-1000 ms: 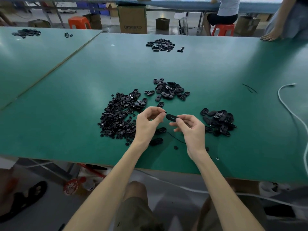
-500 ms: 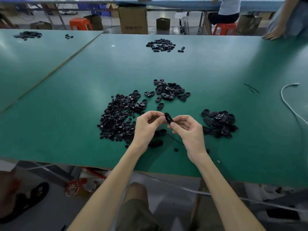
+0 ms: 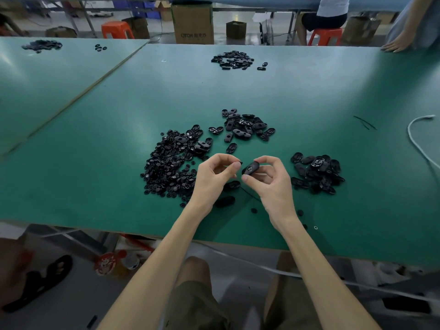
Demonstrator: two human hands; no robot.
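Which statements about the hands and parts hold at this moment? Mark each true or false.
1. The right hand pinches a black oval shell. True.
2. The left hand lies flat on the table. False: it is raised and pinches a tiny black piece at its fingertips.
3. A pile of black shells lies on the table to the right of the right hand. True.
4. The white cable lies across that pile. False: it lies apart from the pile, near the table's right edge.
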